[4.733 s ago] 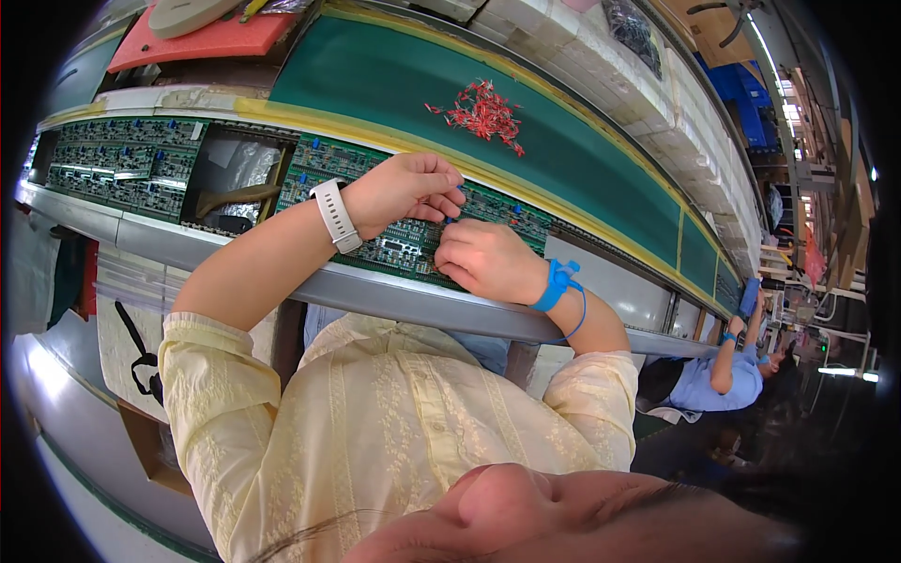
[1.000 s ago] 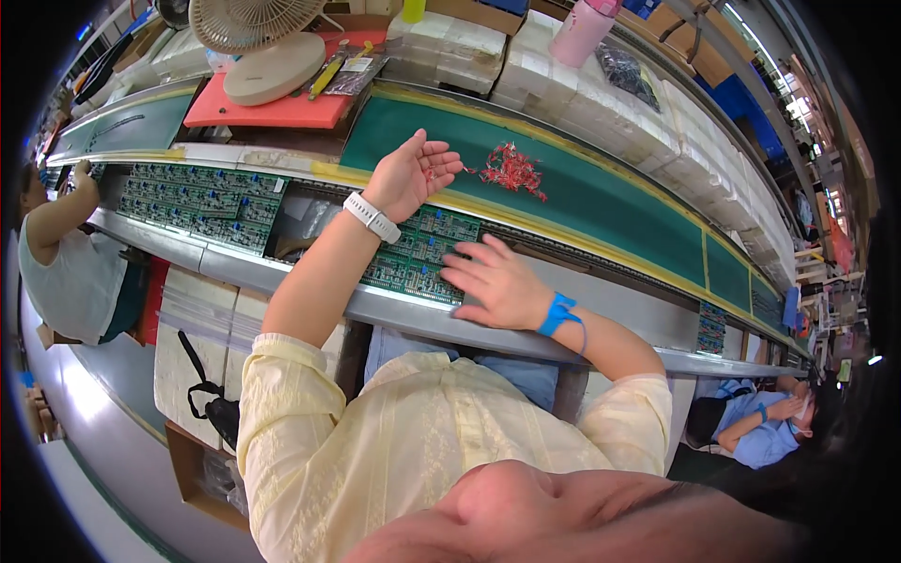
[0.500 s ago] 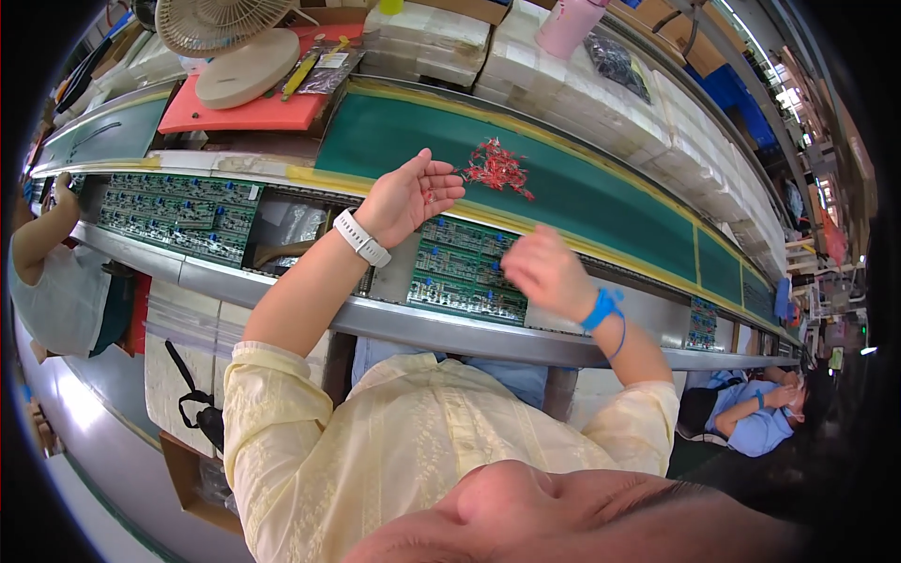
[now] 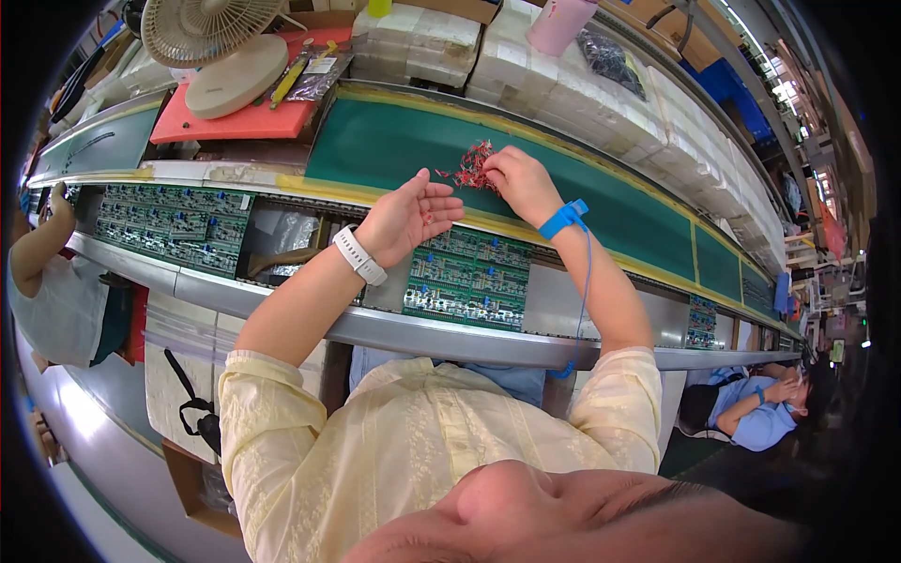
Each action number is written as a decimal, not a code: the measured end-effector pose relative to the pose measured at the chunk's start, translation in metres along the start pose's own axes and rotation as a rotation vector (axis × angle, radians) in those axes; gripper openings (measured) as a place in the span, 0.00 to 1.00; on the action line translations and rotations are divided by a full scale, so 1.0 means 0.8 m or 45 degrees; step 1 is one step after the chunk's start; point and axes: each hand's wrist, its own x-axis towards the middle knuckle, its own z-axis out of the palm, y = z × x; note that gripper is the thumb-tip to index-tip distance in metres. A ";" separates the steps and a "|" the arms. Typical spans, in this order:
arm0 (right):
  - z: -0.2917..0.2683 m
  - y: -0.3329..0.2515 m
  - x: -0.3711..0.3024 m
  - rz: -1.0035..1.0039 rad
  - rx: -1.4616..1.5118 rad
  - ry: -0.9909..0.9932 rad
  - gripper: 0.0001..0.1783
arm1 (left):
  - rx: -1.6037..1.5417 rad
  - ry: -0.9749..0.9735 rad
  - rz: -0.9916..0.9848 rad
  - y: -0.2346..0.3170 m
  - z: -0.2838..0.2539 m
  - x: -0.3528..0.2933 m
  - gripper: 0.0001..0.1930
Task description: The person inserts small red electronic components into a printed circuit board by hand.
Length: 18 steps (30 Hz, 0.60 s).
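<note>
My left hand [image 4: 402, 225] is palm up and loosely cupped, its fingers pointing right. A few small red components [image 4: 428, 219] lie in it. My right hand [image 4: 527, 190] has its fingertips pinched together at the right side of a pile of small red electronic components with thin leads [image 4: 471, 167]. What sits between those fingertips is hidden. The pile rests on the green work surface [image 4: 610, 208]. Below my hands, a panel of green circuit boards [image 4: 466, 281] lies on the line, with blue and other small parts on it.
More circuit boards [image 4: 174, 220] lie to the left, and another panel [image 4: 702, 322] to the right. A metal rail [image 4: 413, 330] runs along my side. White foam blocks [image 4: 601, 94] line the back. A fan [image 4: 235, 75] stands on red foam. Other people sit at both sides.
My right hand has moved up and away from over the circuit boards to the pile, and its fingers have come together there. My left hand has stayed nearly in place, palm up.
</note>
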 end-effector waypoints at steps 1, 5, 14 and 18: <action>-0.003 -0.002 0.002 -0.001 0.027 0.043 0.05 | -0.003 0.003 -0.001 0.000 0.002 -0.001 0.23; -0.019 -0.042 0.006 0.048 0.221 0.081 0.05 | -0.044 -0.021 -0.036 -0.002 0.005 0.000 0.25; -0.006 -0.086 -0.022 -0.264 0.150 -0.073 0.05 | -0.148 -0.249 -0.095 -0.020 -0.007 0.006 0.22; -0.012 -0.088 -0.037 -0.170 0.322 -0.055 0.06 | -0.052 -0.233 -0.137 -0.023 0.002 -0.002 0.19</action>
